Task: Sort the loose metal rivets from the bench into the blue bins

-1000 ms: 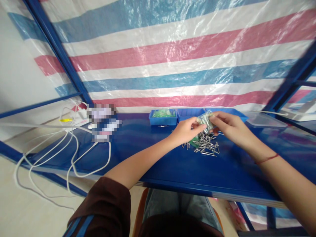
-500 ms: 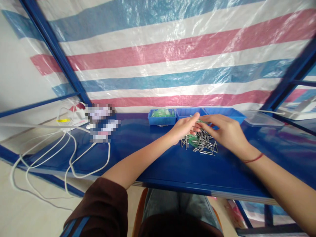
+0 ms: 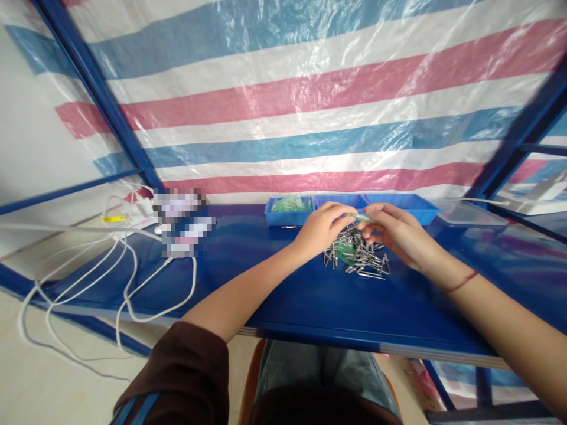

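A small green plastic bag [image 3: 361,217] is stretched between my two hands above a heap of metal pieces. My left hand [image 3: 321,227] pinches its left end between thumb and fingers. At the other end, my right hand [image 3: 396,230] grips it, with the lower fingers curled underneath. The heap of thin silver blind rivets [image 3: 363,257] lies on the blue table just below, partly covered by my hands. Another green bag [image 3: 346,251] shows among the rivets. Whether anything is inside the held bag, I cannot make out.
Blue plastic bins stand along the back: the left bin [image 3: 290,219] holds green bags, and the right bin [image 3: 419,208] is partly hidden. A clear lid [image 3: 472,215] lies to the right. White cables [image 3: 128,283] trail over the table's left end, near blurred items [image 3: 186,227].
My left hand has turned from palm-up with thumb raised to a pinch on the bag. My right fingers have drawn slightly right, and the bag now spans both hands.
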Demonstrator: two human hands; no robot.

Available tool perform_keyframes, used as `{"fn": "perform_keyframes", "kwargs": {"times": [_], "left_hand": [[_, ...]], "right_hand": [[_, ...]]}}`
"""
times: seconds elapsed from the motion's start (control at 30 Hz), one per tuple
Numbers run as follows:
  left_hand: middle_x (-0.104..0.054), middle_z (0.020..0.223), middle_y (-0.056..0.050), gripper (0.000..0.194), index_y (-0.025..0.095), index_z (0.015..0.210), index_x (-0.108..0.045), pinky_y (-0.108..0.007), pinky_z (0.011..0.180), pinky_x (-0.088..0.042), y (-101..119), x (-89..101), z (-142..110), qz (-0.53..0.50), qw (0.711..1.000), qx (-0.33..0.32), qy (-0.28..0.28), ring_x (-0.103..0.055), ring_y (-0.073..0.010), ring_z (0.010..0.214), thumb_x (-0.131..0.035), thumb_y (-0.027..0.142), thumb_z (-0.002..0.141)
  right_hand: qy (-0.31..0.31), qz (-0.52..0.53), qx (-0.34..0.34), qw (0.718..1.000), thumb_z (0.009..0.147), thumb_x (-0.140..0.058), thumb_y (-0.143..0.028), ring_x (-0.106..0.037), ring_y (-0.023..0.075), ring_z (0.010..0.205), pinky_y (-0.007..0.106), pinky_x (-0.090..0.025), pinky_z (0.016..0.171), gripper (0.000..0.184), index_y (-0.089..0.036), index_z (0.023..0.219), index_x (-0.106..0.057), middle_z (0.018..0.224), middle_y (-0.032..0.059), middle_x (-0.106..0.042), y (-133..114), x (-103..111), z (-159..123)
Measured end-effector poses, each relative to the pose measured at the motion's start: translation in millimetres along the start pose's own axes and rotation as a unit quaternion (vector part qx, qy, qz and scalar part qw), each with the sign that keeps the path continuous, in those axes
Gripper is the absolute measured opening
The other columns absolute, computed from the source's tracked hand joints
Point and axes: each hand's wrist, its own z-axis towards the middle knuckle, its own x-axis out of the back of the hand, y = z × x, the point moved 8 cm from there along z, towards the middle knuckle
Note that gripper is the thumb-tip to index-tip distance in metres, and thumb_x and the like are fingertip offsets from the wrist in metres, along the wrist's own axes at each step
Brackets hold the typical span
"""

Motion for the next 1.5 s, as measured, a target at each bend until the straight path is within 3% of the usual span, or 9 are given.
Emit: {"fn": "perform_keyframes", "kwargs": {"times": [0.27, 0.47, 0.57, 0.73, 0.93, 1.07, 1.2, 1.33, 1.5], "left_hand": [[-0.065, 0.11, -0.008, 0.033, 0.022, 0.121, -0.054, -0.021, 0.066, -0.052, -31, -28.1, -8, -0.249, 0.939, 0.226, -0.073, -0.066, -0.0119, 0.082, -0.038, 0.026, 0.092], [-0.065, 0.099, -0.008, 0.024, 0.016, 0.108, -0.058, -0.021, 0.064, -0.053, -33, -27.4, -7, -0.269, 0.936, 0.227, -0.013, -0.061, -0.0085, 0.072, -0.055, 0.023, 0.086], [-0.066, 0.093, -0.006, 0.023, 0.017, 0.107, -0.058, -0.022, 0.065, -0.052, -49, -4.2, 1, -0.209, 0.953, 0.218, 0.033, -0.061, -0.0091, 0.071, -0.053, 0.024, 0.086], [-0.066, 0.095, -0.006, 0.027, 0.016, 0.11, -0.058, -0.027, 0.076, -0.048, -89, 92.3, 4, 0.057, 0.955, 0.191, 0.219, -0.06, -0.0142, 0.083, -0.051, 0.028, 0.087], [-0.066, 0.106, -0.005, 0.028, 0.026, 0.107, -0.062, -0.042, 0.092, -0.037, -133, 115.0, -14, 0.27, 0.902, 0.308, 0.139, -0.052, -0.0253, 0.109, -0.05, 0.04, 0.085], [-0.059, 0.117, -0.007, 0.028, 0.03, 0.098, -0.066, -0.05, 0.091, -0.036, -130, 99.1, -18, 0.322, 0.888, 0.314, 0.09, -0.043, -0.0326, 0.117, -0.049, 0.046, 0.084], [-0.051, 0.126, -0.008, 0.031, 0.029, 0.108, -0.063, -0.049, 0.095, -0.034, -109, 92.1, -14, 0.357, 0.893, 0.255, 0.104, -0.039, -0.0318, 0.12, -0.046, 0.044, 0.087], [-0.046, 0.132, -0.01, 0.034, 0.026, 0.118, -0.058, -0.045, 0.1, -0.03, -74, 85.6, -10, 0.373, 0.901, 0.16, 0.149, -0.035, -0.029, 0.124, -0.045, 0.04, 0.089], [-0.057, 0.119, -0.006, 0.029, 0.023, 0.102, -0.064, -0.038, 0.102, -0.032, -33, 34.4, -9, 0.288, 0.954, 0.018, 0.083, -0.044, -0.0213, 0.116, -0.043, 0.04, 0.091]], "right_hand": [[0.031, -0.118, 0.129, 0.984, 0.068, -0.07, -0.044, -0.056, 0.0132, 0.052, 0.03, -0.051, 0.057, 0.038, -0.024, 0.092, -0.048, 0.062, -0.0056, -0.055, -12, 7, 3], [-0.001, -0.149, 0.138, 0.979, 0.073, -0.065, -0.049, -0.058, 0.0141, 0.054, 0.029, -0.049, 0.056, 0.043, -0.024, 0.102, -0.046, 0.065, -0.0039, -0.058, -10, -4, 1], [0.021, -0.186, 0.149, 0.971, 0.077, -0.06, -0.052, -0.059, 0.0146, 0.056, 0.029, -0.049, 0.053, 0.047, -0.024, 0.11, -0.044, 0.075, -0.0001, -0.062, -15, 5, 1], [0.041, -0.442, 0.146, 0.884, 0.078, -0.059, -0.042, -0.058, 0.0164, 0.058, 0.028, -0.044, 0.051, 0.021, -0.022, 0.086, -0.06, 0.07, 0.0031, -0.065, -27, 47, 10], [-0.114, -0.526, -0.027, 0.843, 0.073, -0.06, -0.032, -0.055, 0.0149, 0.049, 0.027, -0.041, 0.048, 0.015, -0.018, 0.072, -0.065, 0.057, 0.0018, -0.062, 12, 89, 20], [-0.255, -0.477, -0.024, 0.841, 0.074, -0.059, -0.039, -0.056, 0.0132, 0.055, 0.025, -0.042, 0.053, 0.023, -0.017, 0.078, -0.065, 0.064, 0.0005, -0.063, 24, 57, 7], [-0.232, -0.464, 0.132, 0.845, 0.079, -0.056, -0.046, -0.055, 0.0132, 0.061, 0.026, -0.042, 0.059, 0.03, -0.018, 0.084, -0.064, 0.071, 0.0008, -0.062, 0, 5, -3], [-0.227, -0.535, 0.283, 0.763, 0.078, -0.061, -0.044, -0.058, 0.0177, 0.077, 0.03, -0.043, 0.071, 0.028, -0.017, 0.087, -0.063, 0.083, 0.0054, -0.062, -7, -43, -21], [-0.202, -0.616, 0.301, 0.699, 0.082, -0.056, -0.033, -0.06, 0.0198, 0.079, 0.03, -0.044, 0.071, 0.018, -0.017, 0.083, -0.063, 0.082, 0.0072, -0.061, 6, -55, -25]]}}
